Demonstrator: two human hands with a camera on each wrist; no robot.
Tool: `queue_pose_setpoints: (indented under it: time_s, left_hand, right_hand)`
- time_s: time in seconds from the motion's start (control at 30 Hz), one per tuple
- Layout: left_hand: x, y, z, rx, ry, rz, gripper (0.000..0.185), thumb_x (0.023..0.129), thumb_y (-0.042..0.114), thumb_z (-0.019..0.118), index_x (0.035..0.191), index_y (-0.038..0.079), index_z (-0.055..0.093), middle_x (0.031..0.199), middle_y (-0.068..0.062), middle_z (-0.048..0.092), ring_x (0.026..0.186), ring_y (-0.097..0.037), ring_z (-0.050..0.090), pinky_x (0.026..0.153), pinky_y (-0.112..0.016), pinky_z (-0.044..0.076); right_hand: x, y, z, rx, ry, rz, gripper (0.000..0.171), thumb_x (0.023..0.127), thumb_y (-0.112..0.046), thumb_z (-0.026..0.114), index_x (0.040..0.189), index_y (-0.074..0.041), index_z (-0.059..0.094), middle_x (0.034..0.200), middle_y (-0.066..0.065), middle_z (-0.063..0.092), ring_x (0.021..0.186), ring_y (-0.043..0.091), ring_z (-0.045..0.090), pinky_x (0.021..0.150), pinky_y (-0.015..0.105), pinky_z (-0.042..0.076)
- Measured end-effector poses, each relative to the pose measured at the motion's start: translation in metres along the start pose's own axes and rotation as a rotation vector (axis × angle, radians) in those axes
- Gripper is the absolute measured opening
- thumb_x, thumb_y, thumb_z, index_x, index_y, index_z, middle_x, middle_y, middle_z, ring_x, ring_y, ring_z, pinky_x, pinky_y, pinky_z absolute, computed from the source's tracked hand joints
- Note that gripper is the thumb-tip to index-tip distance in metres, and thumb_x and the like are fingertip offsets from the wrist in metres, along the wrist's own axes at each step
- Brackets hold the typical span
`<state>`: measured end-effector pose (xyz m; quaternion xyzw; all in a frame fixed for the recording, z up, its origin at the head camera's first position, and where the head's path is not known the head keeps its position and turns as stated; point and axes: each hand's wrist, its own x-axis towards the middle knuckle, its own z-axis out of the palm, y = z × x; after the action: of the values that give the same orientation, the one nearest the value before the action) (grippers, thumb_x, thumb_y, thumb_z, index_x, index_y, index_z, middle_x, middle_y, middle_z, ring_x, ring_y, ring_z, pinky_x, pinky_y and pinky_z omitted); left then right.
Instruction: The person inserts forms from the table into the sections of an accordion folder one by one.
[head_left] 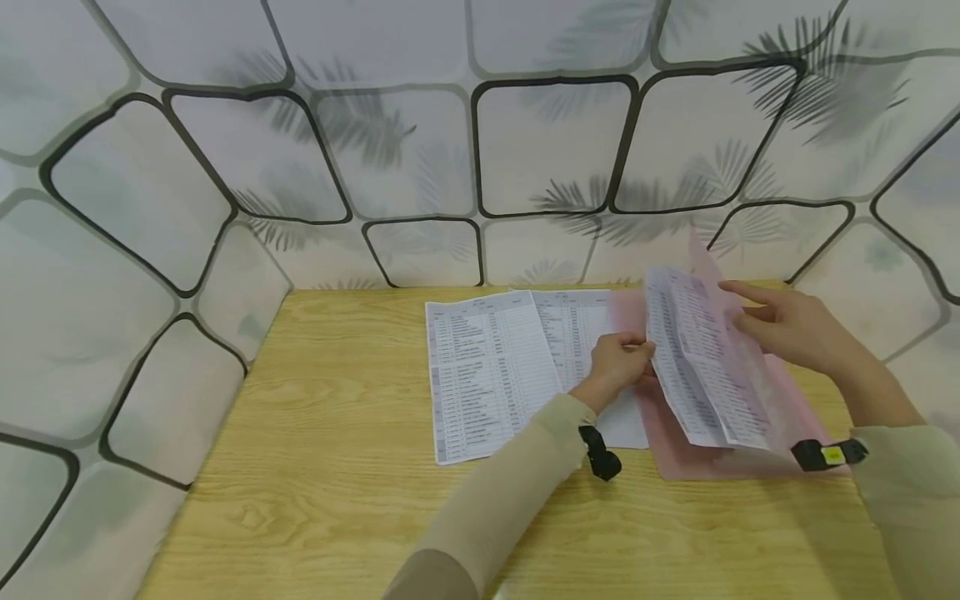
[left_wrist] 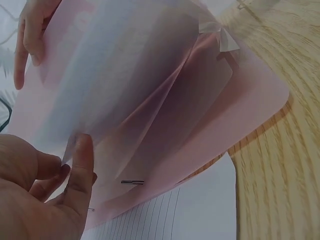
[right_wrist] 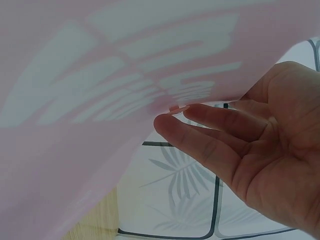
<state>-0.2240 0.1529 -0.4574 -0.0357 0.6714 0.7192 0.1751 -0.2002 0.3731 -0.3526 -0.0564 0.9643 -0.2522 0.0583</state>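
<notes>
Currently, the left hand (head_left: 615, 362) pinches the lower edge of the printed sheet (head_left: 693, 358), right of frame centre. Right hand (head_left: 787, 329), fingers extended, lifts the pink folder flap (head_left: 757, 392) behind that sheet. Two further printed pages (head_left: 495, 375) lie flat on the wooden table (head_left: 315, 467), centre frame.

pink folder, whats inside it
Printed sheets sit between the pink folder's flaps, pinched by the left hand. How many sheets, or anything beneath them, is covered.
</notes>
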Motion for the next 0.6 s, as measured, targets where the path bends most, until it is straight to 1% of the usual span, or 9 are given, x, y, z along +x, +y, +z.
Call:
queue_pose_setpoints:
  time_s: [0.17, 0.27, 0.3, 0.33, 0.37, 0.43, 0.53, 0.6]
  left_hand:
    - [0.000, 0.000, 0.004, 0.093, 0.017, 0.013, 0.016, 0.100, 0.012, 0.072, 0.113, 0.004, 0.077, 0.088, -0.012, 0.080, 0.086, -0.045, 0.077, 0.067, -0.039, 0.066]
    - [0.000, 0.001, 0.007, 0.138, 0.034, 0.010, 0.015, 0.098, 0.015, 0.075, 0.110, 0.007, 0.079, 0.084, -0.009, 0.080, 0.081, -0.043, 0.077, 0.057, -0.033, 0.061]
    - [0.001, 0.001, 0.007, 0.151, 0.038, 0.010, 0.014, 0.098, 0.016, 0.075, 0.109, 0.008, 0.079, 0.084, -0.009, 0.080, 0.077, -0.041, 0.077, 0.054, -0.030, 0.058]
    - [0.001, 0.001, 0.008, 0.157, 0.040, 0.006, 0.014, 0.098, 0.017, 0.076, 0.109, 0.009, 0.080, 0.084, -0.008, 0.080, 0.076, -0.038, 0.077, 0.052, -0.027, 0.055]
    - [0.001, 0.001, 0.009, 0.163, 0.041, 0.007, 0.015, 0.098, 0.017, 0.076, 0.110, 0.009, 0.080, 0.084, -0.008, 0.080, 0.076, -0.037, 0.077, 0.050, -0.024, 0.052]
    - [0.002, 0.001, 0.010, 0.182, 0.046, 0.011, 0.016, 0.098, 0.019, 0.077, 0.110, 0.011, 0.081, 0.084, -0.007, 0.080, 0.072, -0.031, 0.076, 0.049, -0.021, 0.046]
    - [0.003, 0.000, 0.012, 0.210, 0.042, 0.015, 0.016, 0.097, 0.021, 0.077, 0.111, 0.013, 0.081, 0.082, -0.004, 0.080, 0.064, -0.021, 0.072, 0.049, -0.020, 0.046]
    - [0.004, -0.001, 0.013, 0.229, 0.042, 0.026, 0.016, 0.097, 0.022, 0.078, 0.110, 0.013, 0.081, 0.080, -0.003, 0.079, 0.057, -0.013, 0.065, 0.048, -0.020, 0.046]
  right_hand:
    - [-0.001, 0.000, 0.000, 0.003, 0.006, -0.007, 0.059, 0.109, -0.025, 0.057, 0.161, -0.004, 0.040, 0.142, 0.043, 0.052, 0.105, 0.049, 0.074, 0.063, 0.018, 0.054]
    - [-0.002, 0.000, 0.000, 0.010, 0.011, -0.010, 0.058, 0.108, -0.024, 0.057, 0.160, -0.003, 0.041, 0.141, 0.043, 0.053, 0.104, 0.049, 0.074, 0.063, 0.018, 0.054]
    - [-0.002, 0.000, 0.000, 0.014, 0.012, -0.010, 0.058, 0.108, -0.024, 0.057, 0.160, -0.004, 0.041, 0.141, 0.043, 0.053, 0.105, 0.049, 0.074, 0.063, 0.018, 0.054]
    - [-0.002, 0.000, 0.000, 0.017, 0.016, -0.014, 0.058, 0.108, -0.024, 0.057, 0.160, -0.003, 0.042, 0.141, 0.043, 0.053, 0.106, 0.049, 0.074, 0.063, 0.018, 0.054]
    - [-0.002, 0.001, 0.001, 0.020, 0.016, -0.016, 0.058, 0.108, -0.024, 0.057, 0.160, -0.004, 0.041, 0.141, 0.043, 0.053, 0.107, 0.050, 0.073, 0.063, 0.018, 0.055]
    - [-0.002, 0.001, 0.001, 0.023, 0.019, -0.024, 0.058, 0.108, -0.024, 0.057, 0.160, -0.004, 0.042, 0.142, 0.043, 0.053, 0.108, 0.051, 0.072, 0.063, 0.018, 0.055]
    - [-0.002, 0.001, 0.001, 0.022, 0.017, -0.026, 0.058, 0.109, -0.024, 0.056, 0.161, -0.004, 0.041, 0.143, 0.043, 0.052, 0.110, 0.052, 0.071, 0.063, 0.019, 0.055]
    - [-0.003, 0.001, 0.000, 0.018, 0.015, -0.023, 0.058, 0.109, -0.024, 0.056, 0.161, -0.004, 0.041, 0.143, 0.043, 0.052, 0.110, 0.052, 0.072, 0.063, 0.018, 0.055]
